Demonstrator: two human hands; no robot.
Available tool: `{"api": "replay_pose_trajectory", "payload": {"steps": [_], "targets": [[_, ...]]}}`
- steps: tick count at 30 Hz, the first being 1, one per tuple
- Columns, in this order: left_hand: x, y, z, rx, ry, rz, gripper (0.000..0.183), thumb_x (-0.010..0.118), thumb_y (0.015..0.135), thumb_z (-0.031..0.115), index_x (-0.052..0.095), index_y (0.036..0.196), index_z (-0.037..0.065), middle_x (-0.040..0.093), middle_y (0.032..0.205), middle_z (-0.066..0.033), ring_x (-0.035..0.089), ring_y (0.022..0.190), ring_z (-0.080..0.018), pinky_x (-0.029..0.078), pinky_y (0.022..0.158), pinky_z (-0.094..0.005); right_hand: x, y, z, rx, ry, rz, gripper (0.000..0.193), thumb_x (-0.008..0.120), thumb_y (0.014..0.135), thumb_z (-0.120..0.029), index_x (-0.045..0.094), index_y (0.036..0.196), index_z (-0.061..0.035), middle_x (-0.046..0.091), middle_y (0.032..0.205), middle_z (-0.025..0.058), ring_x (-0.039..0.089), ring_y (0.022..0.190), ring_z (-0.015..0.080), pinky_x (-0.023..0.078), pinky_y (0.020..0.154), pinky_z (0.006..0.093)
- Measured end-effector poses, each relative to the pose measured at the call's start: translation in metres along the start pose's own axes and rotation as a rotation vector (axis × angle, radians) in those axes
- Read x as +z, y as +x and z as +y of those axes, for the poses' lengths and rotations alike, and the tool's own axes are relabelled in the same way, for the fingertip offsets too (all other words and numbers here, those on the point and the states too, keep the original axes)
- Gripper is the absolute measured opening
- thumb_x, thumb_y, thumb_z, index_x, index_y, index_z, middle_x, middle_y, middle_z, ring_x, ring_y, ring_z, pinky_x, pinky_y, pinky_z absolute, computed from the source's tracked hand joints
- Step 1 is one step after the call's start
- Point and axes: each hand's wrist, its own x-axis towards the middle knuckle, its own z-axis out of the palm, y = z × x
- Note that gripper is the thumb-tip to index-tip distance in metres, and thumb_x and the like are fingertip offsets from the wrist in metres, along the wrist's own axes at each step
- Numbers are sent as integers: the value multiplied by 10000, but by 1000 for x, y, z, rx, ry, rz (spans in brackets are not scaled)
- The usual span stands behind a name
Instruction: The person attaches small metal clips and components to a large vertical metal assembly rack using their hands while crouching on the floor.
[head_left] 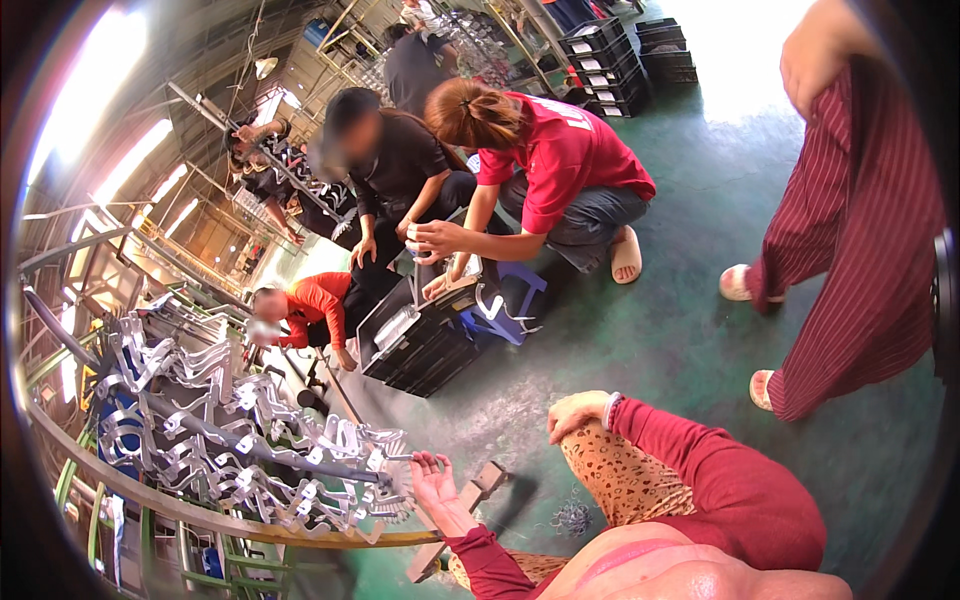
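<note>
My left hand [432, 478] is open, palm up, with its fingers at the end of a row of shiny metal bracket parts [250, 440] strung on a dark rod [300, 452]. It touches the last parts but grips none of them. My right hand [575, 412] rests as a loose fist on my knee, which is covered in leopard-print cloth; it holds nothing. Both my sleeves are dark red.
Several people crouch around a black plastic crate [415, 345] on the green floor. A person in striped red trousers [860, 250] stands at the right. Stacked black crates [610, 60] stand at the back. A wooden piece [470, 500] lies below my left hand.
</note>
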Motion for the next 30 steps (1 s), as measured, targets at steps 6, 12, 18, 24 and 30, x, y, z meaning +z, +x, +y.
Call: {"api": "replay_pose_trajectory", "payload": {"steps": [6, 12, 18, 24, 30], "targets": [[0, 0, -4, 8, -4, -29, 110, 543, 885, 184, 586, 955, 112, 622, 915, 39, 558, 878, -112, 414, 787, -385, 0, -2, -3, 66, 23, 17, 366, 585, 726, -383, 673, 946, -104, 654, 944, 110, 611, 879, 264, 465, 776, 376], [1, -4, -7, 45, 6, -14, 129, 548, 885, 202, 586, 965, 109, 618, 917, 33, 545, 875, -114, 410, 788, -362, -2, -8, -15, 111, 39, 24, 381, 602, 718, -383, 672, 981, -116, 655, 967, 105, 613, 898, 265, 468, 789, 374], [0, -2, -11, 45, -8, -9, 121, 554, 880, 181, 591, 969, 108, 613, 925, 31, 537, 880, -110, 406, 791, -364, 4, -4, -6, 86, 22, 26, 390, 599, 723, -378, 666, 968, -82, 653, 964, 112, 611, 896, 267, 467, 782, 373], [-9, 2, -8, 51, -5, -57, 110, 548, 881, 167, 587, 970, 114, 621, 934, 34, 548, 887, -109, 416, 796, -377, 4, -6, -12, 83, 20, 39, 388, 592, 731, -378, 664, 973, -84, 651, 971, 118, 609, 901, 271, 465, 788, 378], [1, 0, -9, 59, -6, -6, 108, 558, 875, 165, 594, 956, 102, 613, 903, 25, 536, 873, -117, 416, 775, -365, 2, -6, -13, 107, 20, 33, 393, 592, 731, -384, 664, 978, -88, 650, 973, 120, 606, 914, 274, 463, 794, 381]]}}
